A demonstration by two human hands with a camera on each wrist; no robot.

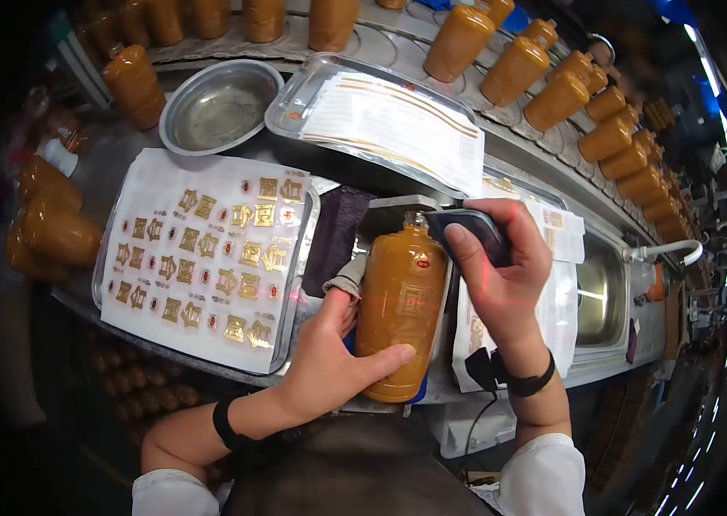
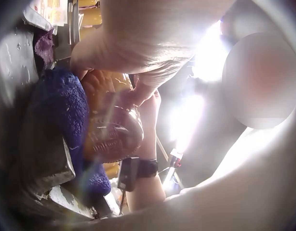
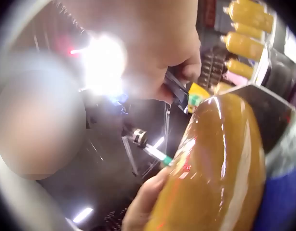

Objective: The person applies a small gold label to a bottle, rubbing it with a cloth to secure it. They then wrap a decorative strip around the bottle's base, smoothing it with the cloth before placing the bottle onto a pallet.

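Observation:
A glossy amber-brown bottle (image 1: 399, 318) with gold characters and a small red mark lies tilted over a blue cloth (image 2: 66, 106), its neck pointing away from the body. The left hand (image 1: 329, 357) grips its lower left side, thumb across the front; a pale cover sits on one fingertip. The right hand (image 1: 505, 267) holds a dark, flat-sided tool (image 1: 473, 236) between thumb and fingers beside the bottle's shoulder and neck. In the right wrist view the bottle (image 3: 215, 163) fills the lower right, below the right hand (image 3: 162, 48). What the tool is, I cannot tell.
At the left lies a sheet (image 1: 147, 284) of gold stickers on a tray. A metal bowl (image 1: 219, 107) and a tray of printed papers (image 1: 389, 125) are behind. A dark purple cloth (image 1: 337, 228) lies left of the bottle. Several bottles (image 1: 514, 67) line the conveyor; a sink (image 1: 601, 301) is right.

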